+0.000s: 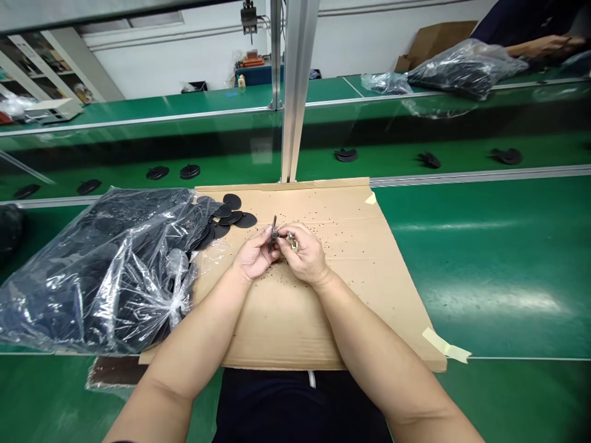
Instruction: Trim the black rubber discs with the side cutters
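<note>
Over the cardboard sheet, my left hand is closed on a thin black disc, held on edge. Close against it, my right hand grips a small brass-coloured metal tool; the fingers hide most of it, so its exact kind does not show. The tool's tip meets the disc near its middle. Tiny dark specks lie scattered on the cardboard around both hands. Beyond my left hand, several loose black discs spill from the mouth of a clear plastic bag full of them.
A metal post rises behind the cardboard. Black disc parts sit spaced along the green belt past the rail. Tape holds the sheet's right corner. At the upper right, a co-worker's hand is beside another plastic bag.
</note>
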